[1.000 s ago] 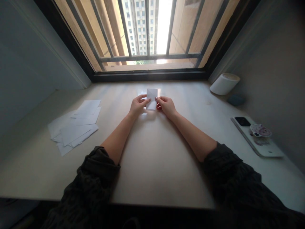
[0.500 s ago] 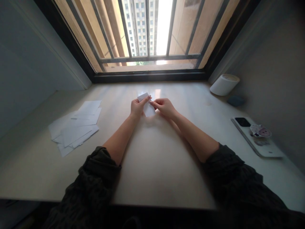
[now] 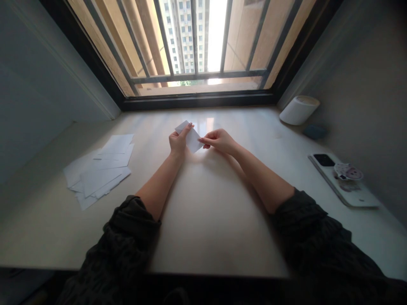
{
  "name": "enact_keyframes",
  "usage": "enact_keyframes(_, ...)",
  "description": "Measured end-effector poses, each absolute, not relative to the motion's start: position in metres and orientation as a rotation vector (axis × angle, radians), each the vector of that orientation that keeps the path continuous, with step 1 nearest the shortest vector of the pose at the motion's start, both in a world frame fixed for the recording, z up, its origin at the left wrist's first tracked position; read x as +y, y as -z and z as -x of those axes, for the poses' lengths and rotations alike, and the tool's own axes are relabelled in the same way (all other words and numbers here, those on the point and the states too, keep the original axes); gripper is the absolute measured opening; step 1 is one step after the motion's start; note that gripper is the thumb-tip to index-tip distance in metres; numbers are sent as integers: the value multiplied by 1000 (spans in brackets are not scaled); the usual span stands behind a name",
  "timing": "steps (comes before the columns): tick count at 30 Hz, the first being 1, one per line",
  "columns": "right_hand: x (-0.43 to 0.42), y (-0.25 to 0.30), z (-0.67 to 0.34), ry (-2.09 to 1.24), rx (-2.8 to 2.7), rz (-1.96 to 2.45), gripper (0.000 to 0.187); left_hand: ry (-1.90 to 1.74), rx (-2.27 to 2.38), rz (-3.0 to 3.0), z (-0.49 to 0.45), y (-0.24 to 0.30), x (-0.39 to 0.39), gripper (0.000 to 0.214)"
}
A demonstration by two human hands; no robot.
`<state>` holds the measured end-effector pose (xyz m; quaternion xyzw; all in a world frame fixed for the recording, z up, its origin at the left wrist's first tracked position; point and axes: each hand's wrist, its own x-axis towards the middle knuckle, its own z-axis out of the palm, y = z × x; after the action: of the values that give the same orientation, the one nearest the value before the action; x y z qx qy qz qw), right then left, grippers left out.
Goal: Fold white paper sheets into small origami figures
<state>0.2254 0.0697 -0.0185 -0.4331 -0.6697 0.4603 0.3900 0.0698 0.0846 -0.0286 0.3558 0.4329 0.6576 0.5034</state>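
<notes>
A small white piece of paper (image 3: 192, 141) is held up between both hands above the pale tabletop, tilted with one corner toward the right. My left hand (image 3: 178, 140) is closed on its left side, the thumb lying over the face near the top edge. At the lower right corner, my right hand (image 3: 218, 141) pinches the paper between thumb and fingers. Whether the piece is folded or a single layer cannot be made out. Left of my forearm lies a loose, overlapping pile of white paper sheets (image 3: 103, 178).
A phone (image 3: 345, 182) with a cartoon grip on its back lies at the right. Behind it are a small dark bluish object (image 3: 314, 131) and a white cylindrical object (image 3: 299, 111) by the wall. A barred window (image 3: 197, 99) borders the far edge.
The paper and my left hand have shifted slightly left, and the paper has turned, showing more of its face. My right hand's pinch is now at its lower right corner.
</notes>
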Motion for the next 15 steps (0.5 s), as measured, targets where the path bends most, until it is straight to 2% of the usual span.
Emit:
enact_keyframes(5,69,23,-227,-1180,-1646,1043,42,-1638,1067,-864,-68,32,88,42)
enact_keyframes(15,73,30,-230,-915,-1424,1158,50,-1671,1092,-908,-67,28,87,39)
